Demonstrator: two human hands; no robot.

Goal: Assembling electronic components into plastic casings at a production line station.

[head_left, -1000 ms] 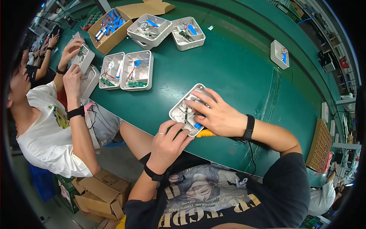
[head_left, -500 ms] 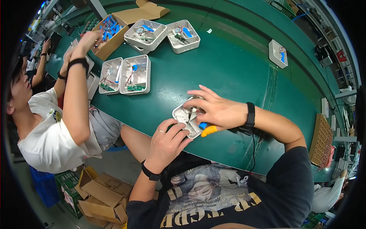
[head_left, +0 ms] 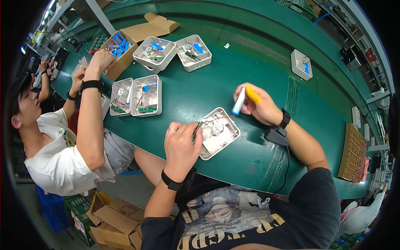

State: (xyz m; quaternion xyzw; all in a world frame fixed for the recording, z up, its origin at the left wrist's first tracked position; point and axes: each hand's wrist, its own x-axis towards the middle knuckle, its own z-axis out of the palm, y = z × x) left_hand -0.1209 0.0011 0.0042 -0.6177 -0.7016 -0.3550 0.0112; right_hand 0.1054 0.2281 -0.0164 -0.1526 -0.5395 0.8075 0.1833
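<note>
Casing [head_left: 223,141] holds round disc [head_left: 217,129]; carton [head_left: 125,61], blue cylinders [head_left: 120,44].

The white housing [head_left: 225,140] looks smooth plastic, the green tabletop [head_left: 246,62] glossy, the carton [head_left: 126,63] on it matt cardboard.

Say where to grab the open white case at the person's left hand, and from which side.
Probably the near-right outer wall of the white case, coming from the right. It lies open side up with that straight wall uncovered. The left hand blocks the left side, holding a circuit board, and wires stretch over the far-right rim toward the battery in the right hand.
</note>
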